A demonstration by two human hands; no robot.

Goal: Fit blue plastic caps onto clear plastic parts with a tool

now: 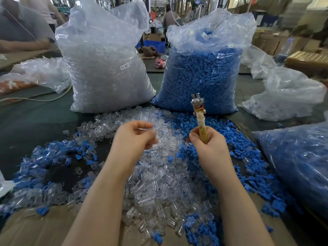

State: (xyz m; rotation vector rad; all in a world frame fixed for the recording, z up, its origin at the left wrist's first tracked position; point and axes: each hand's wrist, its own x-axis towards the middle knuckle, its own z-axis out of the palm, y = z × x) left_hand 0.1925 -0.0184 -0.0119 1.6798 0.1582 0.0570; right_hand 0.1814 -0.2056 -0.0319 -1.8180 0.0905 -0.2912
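Observation:
My left hand (134, 135) is curled above the pile, its fingertips pinching a clear plastic part (144, 129). My right hand (206, 144) grips the tape-wrapped handle of a tool (199, 114) that points up and away, its metal head over the blue pile. Loose clear plastic parts (159, 189) cover the table's middle. Loose blue caps (252, 174) lie to the right, and assembled blue-and-clear pieces (53, 157) spread to the left.
A tall bag of clear parts (106, 68) and a tall bag of blue caps (200, 73) stand behind the piles. Another blue-filled bag (298, 157) lies at the right, and crumpled bags (287, 96) beyond it. Cardboard (35, 228) edges the front. A person (21, 29) sits far left.

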